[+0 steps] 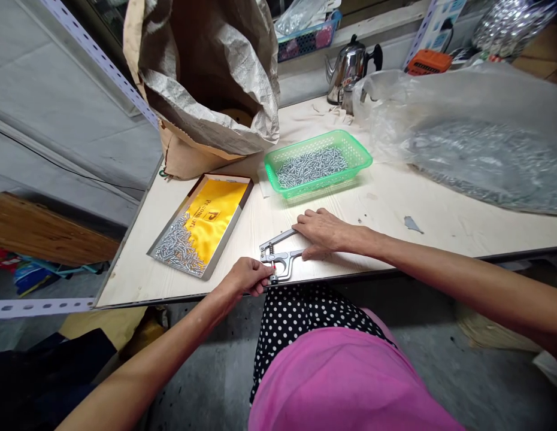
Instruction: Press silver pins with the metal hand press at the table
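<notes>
Near the table's front edge lies a pair of grey snap-fastener pliers (285,257), with a spring and a small red part by its jaws. Around its two handles, on the right, are the curled fingers of my right hand (323,232). At the jaw end my left hand (249,276) pinches something too small to make out. A shallow box (224,242) to the left holds yellow cloth (215,206) and a heap of small silvery metal pieces (177,246). Behind the pliers, a green plastic basket (318,184) contains many similar metal pieces.
A large open paper sack (202,137) stands at the back left. On the right lies a clear plastic bag (480,155) full of metal pieces. A steel kettle (350,69) and an orange item (427,62) are at the back. A grey scrap (412,224) lies on the table (372,215).
</notes>
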`<state>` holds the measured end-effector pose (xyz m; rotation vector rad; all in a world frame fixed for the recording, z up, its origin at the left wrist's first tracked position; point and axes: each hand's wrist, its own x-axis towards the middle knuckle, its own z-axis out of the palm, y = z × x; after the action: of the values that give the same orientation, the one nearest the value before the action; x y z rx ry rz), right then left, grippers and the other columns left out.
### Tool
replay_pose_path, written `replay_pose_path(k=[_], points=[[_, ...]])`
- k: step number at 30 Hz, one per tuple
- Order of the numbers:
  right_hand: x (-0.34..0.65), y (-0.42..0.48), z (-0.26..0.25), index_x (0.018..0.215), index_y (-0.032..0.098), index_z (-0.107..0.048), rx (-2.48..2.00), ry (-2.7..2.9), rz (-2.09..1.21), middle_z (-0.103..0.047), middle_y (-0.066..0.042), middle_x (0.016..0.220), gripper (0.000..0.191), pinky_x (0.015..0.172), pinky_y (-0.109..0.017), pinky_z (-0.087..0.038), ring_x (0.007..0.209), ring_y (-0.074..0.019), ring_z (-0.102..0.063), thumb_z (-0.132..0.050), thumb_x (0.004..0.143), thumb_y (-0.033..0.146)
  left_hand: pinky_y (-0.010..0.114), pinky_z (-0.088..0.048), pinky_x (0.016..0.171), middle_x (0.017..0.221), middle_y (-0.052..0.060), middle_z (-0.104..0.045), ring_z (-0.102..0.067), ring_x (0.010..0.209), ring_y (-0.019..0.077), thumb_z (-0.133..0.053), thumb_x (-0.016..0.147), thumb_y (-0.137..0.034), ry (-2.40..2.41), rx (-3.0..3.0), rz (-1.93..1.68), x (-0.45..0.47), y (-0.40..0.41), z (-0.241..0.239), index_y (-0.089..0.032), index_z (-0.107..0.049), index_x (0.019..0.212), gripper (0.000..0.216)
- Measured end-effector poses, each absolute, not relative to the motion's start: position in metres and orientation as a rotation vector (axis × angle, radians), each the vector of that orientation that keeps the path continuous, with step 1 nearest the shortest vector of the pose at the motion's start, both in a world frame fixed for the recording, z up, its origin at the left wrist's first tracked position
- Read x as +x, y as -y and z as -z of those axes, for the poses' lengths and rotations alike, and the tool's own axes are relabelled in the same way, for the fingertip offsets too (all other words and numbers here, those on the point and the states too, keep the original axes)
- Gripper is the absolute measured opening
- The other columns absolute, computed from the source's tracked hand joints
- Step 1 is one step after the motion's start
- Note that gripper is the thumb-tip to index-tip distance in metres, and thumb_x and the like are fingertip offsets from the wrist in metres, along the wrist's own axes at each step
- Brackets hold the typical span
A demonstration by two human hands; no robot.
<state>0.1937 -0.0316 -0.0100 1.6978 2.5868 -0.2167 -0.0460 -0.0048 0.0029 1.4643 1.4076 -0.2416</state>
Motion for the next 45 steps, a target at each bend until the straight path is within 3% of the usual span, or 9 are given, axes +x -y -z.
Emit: replay_pose_path(k=[6, 11, 15, 23, 28, 31, 35, 39, 45], points=[[0.187, 0.042, 0.004, 0.101, 0.013, -0.064, 1.705, -2.572, 0.198, -0.063, -0.012, 0.102, 0.041, 0.077, -0.036, -0.036, 0.097, -0.0267, -0.053, -0.073, 0.080, 0.047, 0.030, -0.046, 0.080, 0.095, 0.008, -0.067, -0.060, 0.092, 0.0216, -0.059, 0.088, -0.040, -1.248, 2.464, -0.143, -0.035, 0.009, -0.008, -0.018, -0.069, 0.091, 0.025], [0.186, 0.051, 0.001, 0.109, 0.009, -0.061, 1.734, -2.541, 0.230, -0.061, -0.013, 0.105, 0.048, 0.080, -0.037, -0.040, 0.098, -0.0275, -0.052, -0.072, 0.080, 0.046, 0.039, -0.040, 0.102, 0.136, 0.012, -0.052, -0.045, 0.121, 0.0282, -0.069, 0.081, -0.038, -0.902, 2.732, 0.100, 0.000, 0.005, 0.003, -0.015, -0.048, 0.133, 0.060], [0.186, 0.055, -0.002, 0.119, 0.007, -0.056, 1.735, -2.526, 0.341, -0.059, -0.015, 0.109, 0.059, 0.082, -0.036, -0.044, 0.099, -0.0274, -0.052, -0.076, 0.076, 0.042, 0.040, -0.043, 0.096, 0.124, 0.012, -0.057, -0.048, 0.111, 0.0280, -0.066, 0.082, -0.038, -0.870, 2.765, 0.187, 0.014, 0.001, 0.003, -0.013, -0.047, 0.132, 0.059], [0.174, 0.046, 0.003, 0.103, 0.010, -0.064, 1.795, -2.454, 0.375, -0.062, -0.013, 0.100, 0.017, 0.076, -0.031, -0.043, 0.095, -0.0242, -0.057, -0.057, 0.090, 0.020, 0.035, -0.047, 0.079, 0.101, 0.007, -0.061, -0.052, 0.101, 0.0245, -0.060, 0.088, -0.038, -0.966, 2.777, 0.096, 0.010, 0.000, 0.007, -0.017, -0.065, 0.101, 0.024], [0.173, 0.045, 0.010, 0.091, 0.012, -0.067, 1.811, -2.465, 0.381, -0.064, -0.010, 0.091, 0.015, 0.072, -0.029, -0.041, 0.086, -0.0210, -0.059, -0.053, 0.092, 0.019, 0.033, -0.048, 0.076, 0.099, 0.006, -0.064, -0.053, 0.101, 0.0233, -0.058, 0.091, -0.037, -1.010, 2.777, 0.124, 0.012, -0.002, 0.006, -0.019, -0.067, 0.094, 0.021], [0.179, 0.043, 0.010, 0.097, 0.012, -0.066, 1.862, -2.500, 0.351, -0.063, -0.011, 0.097, 0.016, 0.073, -0.029, -0.041, 0.091, -0.0225, -0.057, -0.061, 0.089, 0.025, 0.034, -0.050, 0.078, 0.104, 0.007, -0.064, -0.054, 0.104, 0.0247, -0.060, 0.089, -0.040, -1.029, 2.792, 0.122, 0.011, -0.004, 0.004, -0.019, -0.066, 0.100, 0.024], [0.194, 0.034, 0.006, 0.114, 0.009, -0.061, 1.831, -2.579, 0.420, -0.060, -0.015, 0.106, 0.043, 0.077, -0.031, -0.042, 0.096, -0.0253, -0.056, -0.068, 0.085, 0.039, 0.040, -0.049, 0.092, 0.124, 0.012, -0.060, -0.053, 0.115, 0.0284, -0.063, 0.087, -0.039, -1.048, 2.817, -0.054, 0.002, 0.006, 0.013, -0.015, -0.057, 0.122, 0.043], [0.206, 0.024, 0.010, 0.114, 0.012, -0.062, 1.840, -2.568, 0.409, -0.062, -0.012, 0.100, 0.027, 0.077, -0.030, -0.041, 0.091, -0.0227, -0.057, -0.054, 0.094, 0.028, 0.048, -0.036, 0.111, 0.146, 0.014, -0.046, -0.039, 0.137, 0.0311, -0.056, 0.092, -0.030, -0.928, 2.868, -0.312, -0.008, 0.037, 0.031, -0.014, -0.049, 0.133, 0.044], [0.208, 0.001, 0.024, 0.095, 0.013, -0.066, 1.954, -2.550, 0.113, -0.063, -0.011, 0.099, 0.015, 0.080, -0.030, -0.038, 0.096, -0.0227, -0.054, -0.052, 0.093, 0.018, 0.057, -0.027, 0.115, 0.143, 0.014, -0.051, -0.036, 0.140, 0.0315, -0.049, 0.094, -0.045, -0.812, 2.755, -0.339, -0.001, 0.065, 0.042, -0.015, -0.046, 0.136, 0.051]])
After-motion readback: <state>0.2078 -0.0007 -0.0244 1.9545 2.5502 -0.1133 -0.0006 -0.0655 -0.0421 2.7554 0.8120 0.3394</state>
